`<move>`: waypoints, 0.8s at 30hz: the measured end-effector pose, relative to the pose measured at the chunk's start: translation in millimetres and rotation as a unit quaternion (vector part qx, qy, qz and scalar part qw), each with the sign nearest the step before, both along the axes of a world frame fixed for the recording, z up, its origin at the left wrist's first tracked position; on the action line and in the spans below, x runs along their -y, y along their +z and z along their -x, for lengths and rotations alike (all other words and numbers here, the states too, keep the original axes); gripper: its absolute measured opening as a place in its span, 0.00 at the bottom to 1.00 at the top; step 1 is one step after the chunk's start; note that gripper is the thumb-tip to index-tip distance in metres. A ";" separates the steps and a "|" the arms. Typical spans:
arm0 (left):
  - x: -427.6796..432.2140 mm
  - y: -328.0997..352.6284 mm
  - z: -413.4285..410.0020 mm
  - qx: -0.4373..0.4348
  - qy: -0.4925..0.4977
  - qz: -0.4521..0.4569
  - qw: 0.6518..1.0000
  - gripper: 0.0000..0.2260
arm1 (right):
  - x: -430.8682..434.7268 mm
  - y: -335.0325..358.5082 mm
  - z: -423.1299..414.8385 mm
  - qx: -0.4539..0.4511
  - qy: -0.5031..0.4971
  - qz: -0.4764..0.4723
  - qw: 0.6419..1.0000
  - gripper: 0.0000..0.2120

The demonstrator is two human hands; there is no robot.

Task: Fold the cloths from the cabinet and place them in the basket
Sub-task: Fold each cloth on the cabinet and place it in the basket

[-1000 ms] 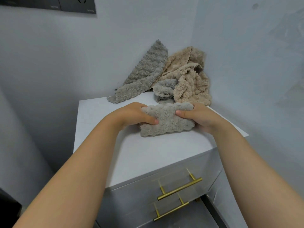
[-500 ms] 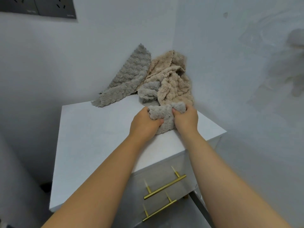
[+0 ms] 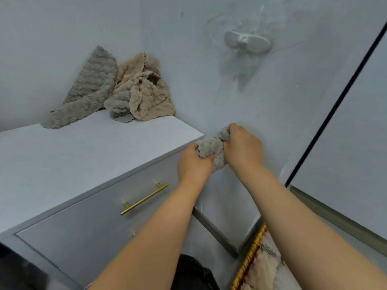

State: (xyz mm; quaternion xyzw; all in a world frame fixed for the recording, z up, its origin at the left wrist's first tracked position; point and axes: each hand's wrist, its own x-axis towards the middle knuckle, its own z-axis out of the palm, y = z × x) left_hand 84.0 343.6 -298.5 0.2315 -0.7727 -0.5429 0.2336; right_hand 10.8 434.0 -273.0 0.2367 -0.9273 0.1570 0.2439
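1. Grey cloth [image 3: 211, 146] is bunched between my left hand [image 3: 193, 164] and right hand [image 3: 244, 148], both clenched round it, in air beside the cabinet [image 3: 83, 155].
2. Squeezed so, its fold may spring open on release.
3. The basket [image 3: 251, 252] lies well below, half out of view; a drop could miss.

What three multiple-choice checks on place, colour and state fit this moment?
1. Where is the held grey cloth?
A) in a drawer
B) in the air off the cabinet's right edge
C) on the floor
2. What colour is the rightmost cloth on the cabinet?
A) beige
B) blue
C) black
3. Which hands grip the held grey cloth?
A) left only
B) right only
C) both
Answers: 1 B, it hangs clear of the cabinet. 2 A, it is plainly beige. 3 C, the left hand and right hand both clutch it.
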 end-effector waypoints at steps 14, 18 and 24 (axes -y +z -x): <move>-188.5 -85.8 -11.0 0.085 -0.126 -0.379 0.913 0.08 | -206.4 -87.5 -17.7 0.014 -0.034 -0.025 0.999 0.08; -196.2 -108.2 1.2 0.153 -0.152 -0.385 0.897 0.10 | -229.6 -95.3 -9.7 0.213 -0.107 0.202 0.950 0.08; -191.2 -124.2 20.1 0.172 -0.177 -0.395 0.885 0.12 | -255.0 -117.7 9.9 0.514 -0.118 0.634 0.567 0.14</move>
